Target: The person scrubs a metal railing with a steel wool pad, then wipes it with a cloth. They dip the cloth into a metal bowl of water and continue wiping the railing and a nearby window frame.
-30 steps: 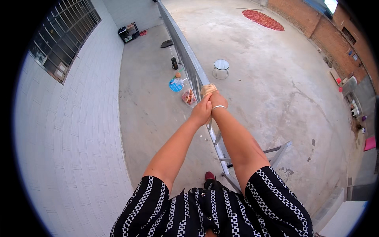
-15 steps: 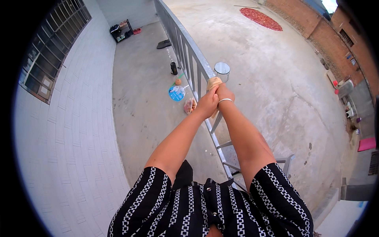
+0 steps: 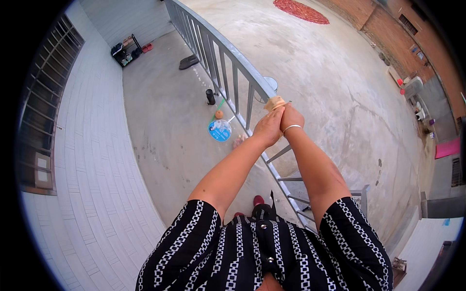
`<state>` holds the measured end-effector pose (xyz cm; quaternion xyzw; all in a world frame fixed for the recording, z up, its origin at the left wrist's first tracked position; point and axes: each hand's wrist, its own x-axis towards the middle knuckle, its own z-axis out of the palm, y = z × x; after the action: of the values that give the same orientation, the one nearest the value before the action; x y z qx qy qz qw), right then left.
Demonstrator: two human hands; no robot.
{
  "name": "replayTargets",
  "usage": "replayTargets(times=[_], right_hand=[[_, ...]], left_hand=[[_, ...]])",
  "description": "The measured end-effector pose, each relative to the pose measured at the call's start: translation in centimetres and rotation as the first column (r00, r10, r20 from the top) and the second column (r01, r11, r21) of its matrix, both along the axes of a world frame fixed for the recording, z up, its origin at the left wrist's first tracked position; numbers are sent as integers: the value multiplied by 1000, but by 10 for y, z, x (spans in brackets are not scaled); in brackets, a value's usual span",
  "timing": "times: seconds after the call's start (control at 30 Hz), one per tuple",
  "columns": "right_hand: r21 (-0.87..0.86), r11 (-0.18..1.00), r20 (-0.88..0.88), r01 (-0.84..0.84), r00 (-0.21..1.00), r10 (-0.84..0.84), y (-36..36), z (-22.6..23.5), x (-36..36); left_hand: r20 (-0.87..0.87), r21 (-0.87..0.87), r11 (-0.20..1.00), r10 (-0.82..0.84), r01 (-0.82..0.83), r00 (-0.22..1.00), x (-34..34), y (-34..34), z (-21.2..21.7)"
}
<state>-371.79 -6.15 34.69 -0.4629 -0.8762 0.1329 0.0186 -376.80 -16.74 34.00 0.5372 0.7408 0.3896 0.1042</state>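
My left hand (image 3: 270, 129) and my right hand (image 3: 292, 118) are pressed close together on the top bar of a grey metal railing (image 3: 235, 57). Both are closed over a folded tan cloth (image 3: 275, 103), which wraps the bar and shows beyond my fingers. A pale bangle (image 3: 292, 127) circles my right wrist. My fingers partly hide the cloth and the bar beneath it. Just left of the railing, below my hands, a clear bag of round pieces (image 3: 239, 141) is partly covered by my left forearm.
Along the railing's foot lie a blue round fan (image 3: 219, 131), a brownish round thing (image 3: 219, 114), a black bottle (image 3: 210, 97) and dark shoes (image 3: 189, 61). A shoe rack (image 3: 130, 50) stands at the far wall. Beyond the railing are a round-topped stool (image 3: 270, 83) and a spread red heap (image 3: 302, 10).
The view has shifted and turned, and the railing now runs more aslant. Both hands still grip the cloth on the bar. My red shoes have come into view below.
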Motion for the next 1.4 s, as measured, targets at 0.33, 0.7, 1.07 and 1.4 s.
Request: replayTargets(times=[0.33,0.7,1.07,1.4], right_hand=[[20,999,-2,-33,999,33,47,-7,-195],[-62,997,-73,-47,996,43,97,5,-423],[-6,998,-97,-56,994,55,150,-7,-650],[-30,998,-3,57,998,-57,176,13,-840]], left_hand=[[-34,-22,999,33,-34,999,-190,45,-9],[-76,-174,982,58,-70,995,-418,97,8],[-55,-63,995,75,-79,996,-644,150,-14],[-56,-100,992,-84,79,995,-850,180,1]])
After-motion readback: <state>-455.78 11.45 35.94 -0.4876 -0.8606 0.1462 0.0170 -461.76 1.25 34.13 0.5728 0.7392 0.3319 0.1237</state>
